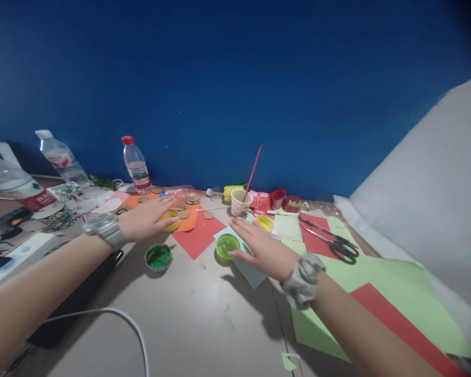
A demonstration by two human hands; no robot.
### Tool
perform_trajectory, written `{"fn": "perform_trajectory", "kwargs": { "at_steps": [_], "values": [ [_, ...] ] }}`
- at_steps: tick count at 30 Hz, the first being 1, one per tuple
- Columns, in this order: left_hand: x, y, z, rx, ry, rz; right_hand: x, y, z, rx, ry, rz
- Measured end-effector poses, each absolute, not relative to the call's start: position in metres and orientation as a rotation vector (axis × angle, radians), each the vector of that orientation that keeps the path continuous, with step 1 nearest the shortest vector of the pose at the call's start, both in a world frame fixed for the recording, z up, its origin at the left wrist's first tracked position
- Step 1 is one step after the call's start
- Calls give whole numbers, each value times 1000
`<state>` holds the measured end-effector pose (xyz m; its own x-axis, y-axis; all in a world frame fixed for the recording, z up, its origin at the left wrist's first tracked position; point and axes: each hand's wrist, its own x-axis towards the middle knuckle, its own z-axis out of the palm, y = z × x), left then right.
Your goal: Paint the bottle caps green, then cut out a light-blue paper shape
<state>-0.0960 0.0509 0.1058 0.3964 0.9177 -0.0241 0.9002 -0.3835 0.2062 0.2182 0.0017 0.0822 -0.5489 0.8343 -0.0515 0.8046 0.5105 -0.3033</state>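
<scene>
My left hand [145, 219] reaches forward with its fingers stretched out. Its fingertips are by a round yellow dish [173, 226] on the coloured paper; whether they touch it I cannot tell. My right hand [265, 250] is also spread, palm down, its thumb at the edge of a round yellow-green dish [227, 246]. Between the hands stands a small bowl of green paint [158, 257], nearer to me. Just beyond the right hand are a dish of yellow paint [264, 223] and a patterned paper cup [241, 203] with a red stick [255, 170] leaning in it.
Scissors [339, 246] lie on red and green paper [388, 272] at the right. A red-capped bottle [137, 165] stands at the back, with more bottles [63, 159] at left. A white cable [129, 322] and a power strip [15, 262] are near my left arm. A blue wall [235, 89] rises behind.
</scene>
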Motion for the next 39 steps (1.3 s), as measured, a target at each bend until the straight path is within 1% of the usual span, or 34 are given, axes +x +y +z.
{"fn": "perform_trajectory", "kwargs": {
  "at_steps": [2, 5, 9, 12, 16, 26, 32, 39],
  "values": [
    [-96, 64, 87, 2451, 1618, 54, 205, 10, 75, -1502, -2661, 507],
    [-102, 75, 69, 2432, 1613, 39, 200, 18, 67, -1581, -2660, 556],
    [-109, 79, 59, 2421, 1582, 46, 198, 17, 62, -1511, -2685, 586],
    [-110, 81, 54, 2453, 1503, 53, 191, 14, 54, -1408, -2705, 545],
    [-110, 84, 47, 2466, 1454, 82, 182, 14, 43, -1411, -2710, 493],
    [-108, 70, 60, 2355, 1446, 182, 185, 19, 34, -1313, -2629, 567],
    [-113, 71, 62, 2278, 1536, 234, 186, 16, 37, -1333, -2654, 591],
    [-117, 67, 80, 2241, 1606, 457, 194, 16, 55, -1367, -2648, 496]
  ]
}}
